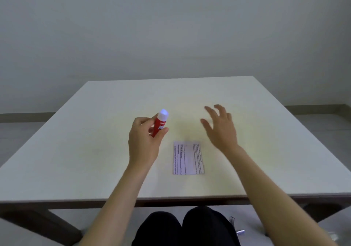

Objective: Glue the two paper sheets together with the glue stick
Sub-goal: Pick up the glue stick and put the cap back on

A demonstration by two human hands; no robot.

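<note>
Left hand grips the red glue stick at frame centre; right hand, blurred, hovers with fingers spread. Printed paper lies on the desk, text illegible.

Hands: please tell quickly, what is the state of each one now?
Left hand: closed around the glue stick, cap on.
Right hand: open, fingers spread, holding nothing, above the table.
</note>
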